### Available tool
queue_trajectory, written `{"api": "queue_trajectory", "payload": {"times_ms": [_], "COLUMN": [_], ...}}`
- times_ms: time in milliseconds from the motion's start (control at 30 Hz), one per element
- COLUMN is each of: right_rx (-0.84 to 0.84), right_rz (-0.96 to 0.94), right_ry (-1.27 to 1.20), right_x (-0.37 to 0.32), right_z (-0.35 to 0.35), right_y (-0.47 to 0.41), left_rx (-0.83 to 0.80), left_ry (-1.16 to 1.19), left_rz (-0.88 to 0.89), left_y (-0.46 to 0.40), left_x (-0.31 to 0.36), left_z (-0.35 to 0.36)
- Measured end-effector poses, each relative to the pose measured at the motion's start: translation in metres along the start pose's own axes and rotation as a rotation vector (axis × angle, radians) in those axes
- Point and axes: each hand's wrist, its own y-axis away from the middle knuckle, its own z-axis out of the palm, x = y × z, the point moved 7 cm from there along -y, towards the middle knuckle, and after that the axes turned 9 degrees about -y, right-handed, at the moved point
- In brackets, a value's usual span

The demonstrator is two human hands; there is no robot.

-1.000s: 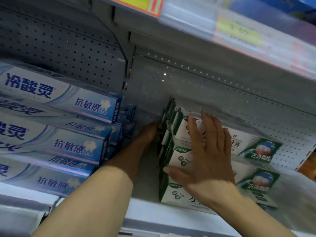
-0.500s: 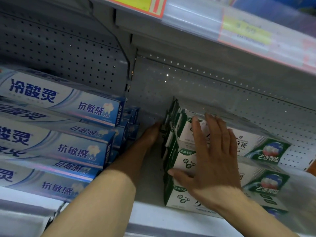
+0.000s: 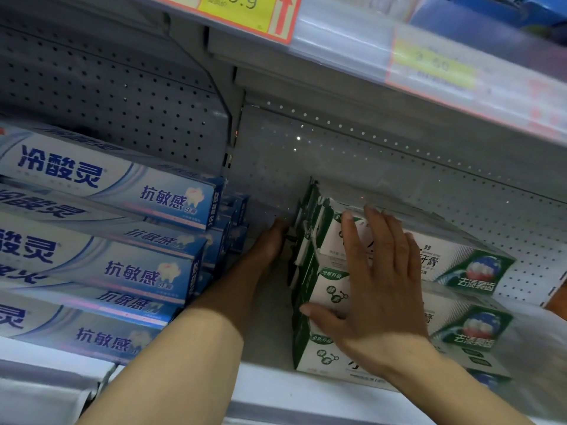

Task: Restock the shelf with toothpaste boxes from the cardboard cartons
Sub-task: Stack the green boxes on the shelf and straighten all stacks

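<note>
Nearest the camera, along the front lip of the shelf (image 3: 276,391), two bare forearms reach in. On the right, the right hand (image 3: 377,289) lies flat and spread against the front face of the green-and-white toothpaste boxes (image 3: 472,268), fingers (image 3: 352,240) splayed over the upper box and thumb across the one below; its grip is fully open and closed around nothing, only pressing. These boxes sit stacked in the right bay of the shelf, several layers high, with more rows standing behind.

Further in, the left hand (image 3: 273,240) goes deep into the gap between this stack and the blue toothpaste boxes (image 3: 129,265) piled in the left bay. It seems to rest against the left ends of the rear green boxes, but its fingers are hidden in shadow, so I cannot tell how far its grip is open or whether it has hold of anything.

Behind, the perforated back panel (image 3: 383,167) closes off the bay; above hangs a yellow price tag (image 3: 242,7).

My reading of the risks: the stack is squared only by flat pressure, so an uneven push could slide the top layer sideways or tip a rear box into the open gap. Drawing the left forearm out carelessly could also catch the ends of the blue boxes, which overhang the gap, and drag one off the shelf.
</note>
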Motion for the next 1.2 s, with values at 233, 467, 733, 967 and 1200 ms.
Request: {"api": "queue_trajectory", "payload": {"times_ms": [233,467,733,967,1200], "right_rx": [-0.001,0.006,0.029,0.021,0.002], "right_rz": [-0.015,-0.011,-0.013,-0.008,-0.002], "right_ry": [-0.028,-0.004,0.0,0.022,-0.006], "right_x": [0.006,0.012,0.011,0.011,0.012], "right_z": [-0.004,-0.003,-0.004,-0.003,-0.004], "right_y": [0.003,0.004,0.003,0.003,0.004], "left_rx": [0.037,0.014,-0.056,-0.063,-0.063], "left_ry": [0.046,0.016,0.047,0.154,0.215], "left_rz": [-0.038,-0.033,-0.001,0.016,-0.046], "left_y": [-0.004,0.0,0.004,0.007,0.012], "left_x": [0.0,0.0,0.004,0.004,0.003], "left_z": [0.003,0.003,0.013,0.011,0.017]}}
